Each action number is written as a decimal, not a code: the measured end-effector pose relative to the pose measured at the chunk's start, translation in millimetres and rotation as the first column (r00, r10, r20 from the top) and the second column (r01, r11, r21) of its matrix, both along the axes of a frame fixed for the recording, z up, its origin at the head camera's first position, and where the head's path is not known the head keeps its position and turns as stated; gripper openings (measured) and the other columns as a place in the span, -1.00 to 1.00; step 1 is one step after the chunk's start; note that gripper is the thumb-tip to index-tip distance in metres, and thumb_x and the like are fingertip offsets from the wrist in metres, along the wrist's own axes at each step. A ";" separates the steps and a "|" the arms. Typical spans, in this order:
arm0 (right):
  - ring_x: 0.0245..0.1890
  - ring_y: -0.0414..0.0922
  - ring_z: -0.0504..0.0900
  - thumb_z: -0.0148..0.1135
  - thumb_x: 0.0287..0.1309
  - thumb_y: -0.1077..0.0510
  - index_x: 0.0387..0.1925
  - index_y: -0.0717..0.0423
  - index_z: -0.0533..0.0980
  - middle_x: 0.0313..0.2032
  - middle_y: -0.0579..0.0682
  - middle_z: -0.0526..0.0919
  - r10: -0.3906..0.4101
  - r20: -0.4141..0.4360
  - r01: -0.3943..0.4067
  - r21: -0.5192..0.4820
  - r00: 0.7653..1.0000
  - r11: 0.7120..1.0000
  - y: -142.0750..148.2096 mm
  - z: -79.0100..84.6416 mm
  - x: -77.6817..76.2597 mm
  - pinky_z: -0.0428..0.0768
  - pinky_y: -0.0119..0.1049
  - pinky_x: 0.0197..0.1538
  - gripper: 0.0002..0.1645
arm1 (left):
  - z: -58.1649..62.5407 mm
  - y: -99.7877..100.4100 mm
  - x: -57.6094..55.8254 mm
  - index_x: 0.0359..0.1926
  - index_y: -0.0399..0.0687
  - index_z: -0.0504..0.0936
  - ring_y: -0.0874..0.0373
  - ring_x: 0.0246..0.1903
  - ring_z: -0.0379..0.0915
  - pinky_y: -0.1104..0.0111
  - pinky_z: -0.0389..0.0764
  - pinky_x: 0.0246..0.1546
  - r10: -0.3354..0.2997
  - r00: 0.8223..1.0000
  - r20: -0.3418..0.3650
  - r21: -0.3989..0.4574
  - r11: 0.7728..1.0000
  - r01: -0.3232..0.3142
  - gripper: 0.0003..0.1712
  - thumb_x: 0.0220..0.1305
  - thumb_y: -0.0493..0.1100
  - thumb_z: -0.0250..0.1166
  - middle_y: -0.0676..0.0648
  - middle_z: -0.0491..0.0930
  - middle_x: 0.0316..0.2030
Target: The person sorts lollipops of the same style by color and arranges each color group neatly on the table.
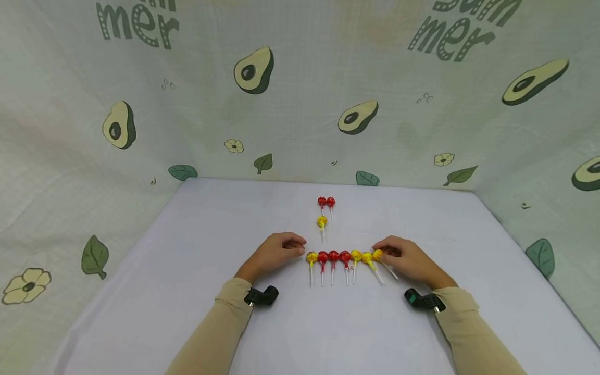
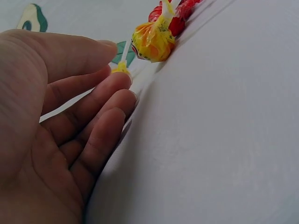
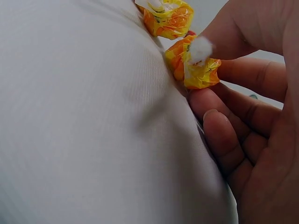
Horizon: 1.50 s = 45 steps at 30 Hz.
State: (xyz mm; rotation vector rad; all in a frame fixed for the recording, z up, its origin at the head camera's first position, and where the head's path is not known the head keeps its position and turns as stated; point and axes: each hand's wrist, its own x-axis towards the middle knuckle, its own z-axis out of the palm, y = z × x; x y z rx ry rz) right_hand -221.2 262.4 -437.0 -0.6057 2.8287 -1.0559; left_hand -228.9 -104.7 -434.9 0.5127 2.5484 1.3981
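With my right hand (image 1: 407,259) I pinch a lollipop (image 1: 377,254) by its yellow head, at the right end of the row (image 1: 333,255) on the worktop (image 1: 328,333). My left hand (image 1: 277,252) holds nothing, fingers loosely bent beside the row's left end. The lollipop should be light and hard, its wrapper slick, its thin stick easily bent; the head looks the surer hold.
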 end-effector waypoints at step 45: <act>-0.30 -0.06 0.46 0.24 0.09 0.24 -0.13 0.13 0.53 -0.23 -0.02 0.57 -0.043 0.048 0.048 -0.109 0.998 0.993 -3.1 2.5 -2.2 0.46 -0.34 -0.29 -0.75 | -4.7 5.5 7.8 -0.18 0.37 0.60 0.26 -0.26 0.44 0.34 0.47 -0.21 -0.017 0.998 -0.064 -0.108 0.994 0.010 -0.81 0.17 0.14 0.25 0.24 0.54 -0.27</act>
